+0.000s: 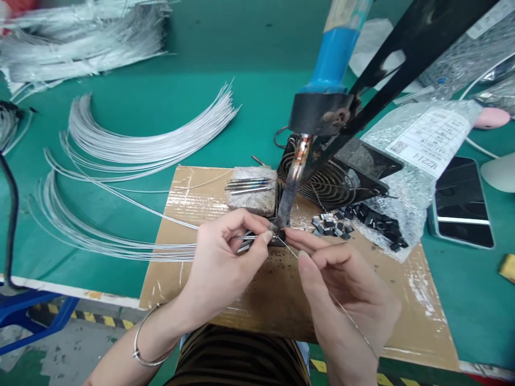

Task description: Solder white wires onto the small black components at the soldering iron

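Note:
At the soldering iron (pixel 296 166) tip, my left hand (pixel 229 262) pinches the end of a white wire (pixel 164 215) between thumb and forefinger. Whether a small part sits in that pinch is hidden by the fingertips. My right hand (pixel 348 297) is closed around a thin strand of solder wire (pixel 290 250), which runs from the tip, past the thumb and over the palm. The iron points downward in a black metal stand (pixel 386 91). Just behind my left fingers, several metal rods (pixel 249 185) lie on a pale block (pixel 251 206).
Bundles of white wire (pixel 153 142) spread across the green table at left. Beside the iron lies a black fan (pixel 333 174). Small black connectors (pixel 374 222) are heaped by a labelled bubble bag (pixel 418 145). A phone (pixel 462 203) lies farther right. Cardboard (pixel 402 316) covers the work spot.

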Motion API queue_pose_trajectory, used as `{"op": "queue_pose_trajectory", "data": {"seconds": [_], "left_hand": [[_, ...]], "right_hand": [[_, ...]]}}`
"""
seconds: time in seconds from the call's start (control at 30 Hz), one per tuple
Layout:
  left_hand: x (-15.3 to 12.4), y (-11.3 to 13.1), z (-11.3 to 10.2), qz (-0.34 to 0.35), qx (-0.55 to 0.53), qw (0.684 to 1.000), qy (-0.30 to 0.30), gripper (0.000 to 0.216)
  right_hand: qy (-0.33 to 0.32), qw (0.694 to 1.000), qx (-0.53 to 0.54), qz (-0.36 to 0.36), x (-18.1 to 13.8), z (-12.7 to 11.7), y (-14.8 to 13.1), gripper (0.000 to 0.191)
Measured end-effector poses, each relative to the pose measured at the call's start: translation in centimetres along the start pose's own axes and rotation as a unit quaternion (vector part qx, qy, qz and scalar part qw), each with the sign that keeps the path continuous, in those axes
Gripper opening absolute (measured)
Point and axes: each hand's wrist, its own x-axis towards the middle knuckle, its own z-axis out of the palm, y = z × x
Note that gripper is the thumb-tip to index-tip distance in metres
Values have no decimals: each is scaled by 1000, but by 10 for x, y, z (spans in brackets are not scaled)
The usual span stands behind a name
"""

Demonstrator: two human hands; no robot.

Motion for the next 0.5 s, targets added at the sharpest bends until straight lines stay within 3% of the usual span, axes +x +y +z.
{"op": "queue_pose_trajectory", "data": {"seconds": [0.1,0.3,0.5], "left_hand": [[0,1,1,0,-1,1000,2,11],[0,2,2,10,-7,1000,5,12],[0,2,3,21,-18,1000,7,13]], "right_hand": [[-3,1000,-4,-25,0,0,2,19],[13,1000,-9,12,-1,5,-4,17],[5,1000,-30,-5,-2,3,-5,18]]}}
